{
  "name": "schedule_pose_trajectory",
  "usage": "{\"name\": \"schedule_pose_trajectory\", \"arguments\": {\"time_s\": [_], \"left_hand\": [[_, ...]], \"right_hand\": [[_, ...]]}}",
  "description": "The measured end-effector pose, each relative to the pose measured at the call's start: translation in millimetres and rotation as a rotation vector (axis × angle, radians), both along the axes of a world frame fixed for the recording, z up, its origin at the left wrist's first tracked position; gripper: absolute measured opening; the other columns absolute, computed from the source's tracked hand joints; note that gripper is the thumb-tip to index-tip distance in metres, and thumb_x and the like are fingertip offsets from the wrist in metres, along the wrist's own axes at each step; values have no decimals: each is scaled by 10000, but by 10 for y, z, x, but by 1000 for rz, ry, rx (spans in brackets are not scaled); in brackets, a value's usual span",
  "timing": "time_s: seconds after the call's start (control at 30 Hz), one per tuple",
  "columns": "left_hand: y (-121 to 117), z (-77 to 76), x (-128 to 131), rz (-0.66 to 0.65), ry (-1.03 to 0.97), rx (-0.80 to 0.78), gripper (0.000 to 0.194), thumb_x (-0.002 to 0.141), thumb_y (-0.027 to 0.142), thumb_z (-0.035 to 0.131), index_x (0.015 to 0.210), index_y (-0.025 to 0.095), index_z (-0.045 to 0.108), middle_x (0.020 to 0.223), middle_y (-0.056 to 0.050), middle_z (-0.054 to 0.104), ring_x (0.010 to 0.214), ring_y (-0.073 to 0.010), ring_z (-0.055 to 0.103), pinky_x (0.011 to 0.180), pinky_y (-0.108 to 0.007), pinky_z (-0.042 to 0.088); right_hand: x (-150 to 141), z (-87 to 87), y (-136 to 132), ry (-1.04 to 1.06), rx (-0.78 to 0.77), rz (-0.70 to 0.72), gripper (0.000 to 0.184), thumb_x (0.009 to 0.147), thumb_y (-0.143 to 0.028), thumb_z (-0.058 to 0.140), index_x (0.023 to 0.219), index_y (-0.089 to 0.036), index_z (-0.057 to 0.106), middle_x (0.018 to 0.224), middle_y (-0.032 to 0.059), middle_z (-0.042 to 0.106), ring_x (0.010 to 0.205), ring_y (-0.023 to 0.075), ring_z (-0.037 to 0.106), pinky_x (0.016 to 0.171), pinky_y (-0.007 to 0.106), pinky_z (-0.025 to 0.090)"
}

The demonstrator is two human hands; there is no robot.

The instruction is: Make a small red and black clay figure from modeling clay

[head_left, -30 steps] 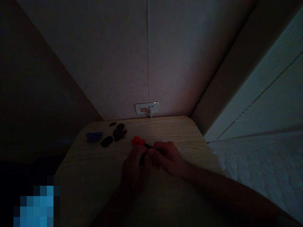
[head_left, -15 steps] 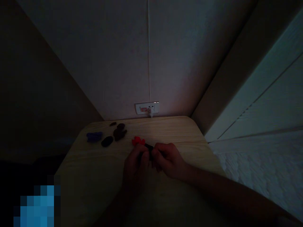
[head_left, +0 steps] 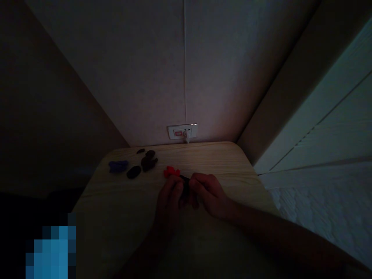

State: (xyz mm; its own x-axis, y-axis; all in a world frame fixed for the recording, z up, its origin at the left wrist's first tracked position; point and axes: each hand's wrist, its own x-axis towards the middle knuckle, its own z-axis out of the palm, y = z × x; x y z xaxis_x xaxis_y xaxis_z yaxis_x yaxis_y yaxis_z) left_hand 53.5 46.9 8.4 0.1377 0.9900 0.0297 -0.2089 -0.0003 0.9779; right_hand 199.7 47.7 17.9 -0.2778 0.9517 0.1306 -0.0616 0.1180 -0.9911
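Observation:
My left hand (head_left: 171, 195) and my right hand (head_left: 209, 194) are close together over the wooden tabletop (head_left: 221, 159). Both are closed on a dark, soft-looking piece (head_left: 186, 186), its kind unclear in the dim light. Fingers cover most of it. Just beyond my left fingertips lies a red lumpy piece (head_left: 172, 171); I cannot tell whether it touches the dark one. Farther left sit a dark oval piece (head_left: 134, 172), a dark brown lump (head_left: 148, 163) with a smaller one behind it, and a bluish-purple bundle (head_left: 118, 166).
A thin dark scrap (head_left: 141, 151) lies near the table's back edge. Behind the table, the wall holds a socket plate (head_left: 182, 131) with a plug in it. A pale panelled surface (head_left: 328, 128) rises at the right, above a white quilted surface (head_left: 308, 201).
My fingers have shifted on the dark piece, and more of it shows between my hands. The view has moved slightly. The other pieces stay where they were on the table.

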Motion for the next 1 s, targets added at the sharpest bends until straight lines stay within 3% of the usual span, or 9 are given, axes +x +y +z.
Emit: {"name": "schedule_pose_trajectory", "arguments": {"time_s": [0.2, 0.33, 0.5, 0.7, 0.83, 1.0], "left_hand": [[-28, 5, -83, 13, 349, 242, 271, 980, 351, 541, 752, 206, 550, 677, 24, 561, 635, -134, 527, 610, -250, 420], [-28, 67, -103, 79, 522, 395, 276, 976, 279, 517, 715, 205, 564, 655, 27, 576, 611, -132, 544, 590, -249, 414], [-39, 76, -119, 188, 639, 538, 249, 965, 259, 530, 731, 207, 597, 664, 30, 591, 595, -123, 556, 572, -233, 425], [-60, 63, -110, 218, 705, 632, 219, 951, 218, 523, 734, 212, 550, 672, 30, 568, 603, -120, 552, 591, -226, 444], [-69, 87, -105, 189, 648, 625, 232, 941, 212, 526, 710, 207, 552, 658, 29, 556, 597, -117, 541, 589, -227, 434], [-48, 111, -91, 151, 404, 366, 282, 946, 287, 542, 680, 199, 573, 634, 24, 552, 603, -124, 529, 584, -234, 429]], "right_hand": [[21, 20, -11, -33, 56, 67, 470, 1004, -571, 506, 748, -182, 566, 557, -6, 589, 458, 108, 529, 446, 212, 404], [24, 56, -9, -131, 112, 25, 399, 993, -501, 552, 753, -183, 570, 577, -10, 588, 489, 109, 543, 460, 203, 404], [21, 109, 10, -256, 159, 18, 382, 1032, -393, 484, 738, -173, 590, 596, -15, 576, 533, 101, 532, 514, 200, 414], [36, 76, 3, -222, 119, 41, 349, 1023, -366, 465, 765, -169, 595, 597, 2, 610, 526, 119, 573, 508, 209, 434], [37, 65, -15, -185, 131, 43, 326, 1014, -348, 473, 758, -175, 578, 575, -5, 595, 493, 111, 550, 476, 201, 414], [14, 51, -45, -141, 145, 29, 368, 1032, -408, 469, 759, -183, 571, 569, -7, 587, 488, 111, 546, 478, 205, 424]]}}
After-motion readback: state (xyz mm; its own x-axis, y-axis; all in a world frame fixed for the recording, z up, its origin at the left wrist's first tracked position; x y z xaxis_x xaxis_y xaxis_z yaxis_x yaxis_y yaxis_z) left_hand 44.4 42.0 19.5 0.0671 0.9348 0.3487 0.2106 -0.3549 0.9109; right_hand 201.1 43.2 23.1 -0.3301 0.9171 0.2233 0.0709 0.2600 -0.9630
